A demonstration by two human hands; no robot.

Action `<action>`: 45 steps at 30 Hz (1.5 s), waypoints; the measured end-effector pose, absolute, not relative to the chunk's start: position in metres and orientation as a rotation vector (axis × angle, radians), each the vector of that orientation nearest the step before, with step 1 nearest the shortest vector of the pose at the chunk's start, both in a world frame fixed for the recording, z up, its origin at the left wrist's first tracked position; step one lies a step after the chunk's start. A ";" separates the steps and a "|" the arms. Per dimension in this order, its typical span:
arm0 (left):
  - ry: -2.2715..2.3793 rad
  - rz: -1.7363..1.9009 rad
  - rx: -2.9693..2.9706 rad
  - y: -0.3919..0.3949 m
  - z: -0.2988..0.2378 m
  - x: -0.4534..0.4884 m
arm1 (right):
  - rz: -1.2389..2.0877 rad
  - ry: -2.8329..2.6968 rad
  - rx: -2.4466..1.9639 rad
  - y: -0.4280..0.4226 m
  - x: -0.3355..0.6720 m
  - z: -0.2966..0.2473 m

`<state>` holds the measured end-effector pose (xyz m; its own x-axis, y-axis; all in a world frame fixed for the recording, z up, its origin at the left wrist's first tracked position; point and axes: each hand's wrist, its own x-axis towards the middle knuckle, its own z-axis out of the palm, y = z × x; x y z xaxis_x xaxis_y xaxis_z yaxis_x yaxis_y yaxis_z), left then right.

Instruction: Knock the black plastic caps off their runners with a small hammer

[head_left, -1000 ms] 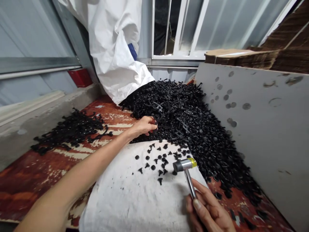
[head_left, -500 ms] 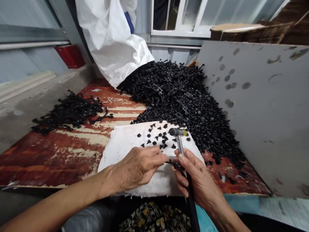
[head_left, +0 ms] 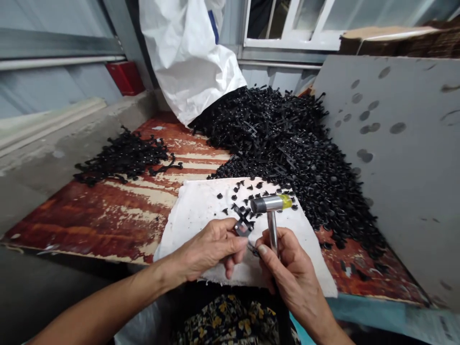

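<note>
A second ago we had our left hand (head_left: 220, 247) at the near edge of the black heap (head_left: 287, 139); now it is close beside our right hand (head_left: 287, 261), with a dark piece (head_left: 243, 228) showing at its fingertips. We pinch that piece between left thumb and forefinger, the other fingers loosely bent. Our right hand is wrapped around the handle of the mallet (head_left: 275, 204), head up; whether it also grips something dark, we cannot tell. Beneath both hands lies the white cloth (head_left: 190, 213).
</note>
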<state>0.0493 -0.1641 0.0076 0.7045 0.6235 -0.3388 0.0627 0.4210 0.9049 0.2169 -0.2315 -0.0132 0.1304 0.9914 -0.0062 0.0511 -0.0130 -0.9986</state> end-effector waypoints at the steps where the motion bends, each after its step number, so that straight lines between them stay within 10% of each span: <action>1: 0.745 0.376 1.091 -0.163 0.006 0.047 | 1.101 -1.149 -1.325 -0.233 0.218 -0.015; 45: 1.049 0.400 1.448 -0.095 0.009 0.013 | 1.406 -0.760 -1.279 -0.230 0.231 -0.020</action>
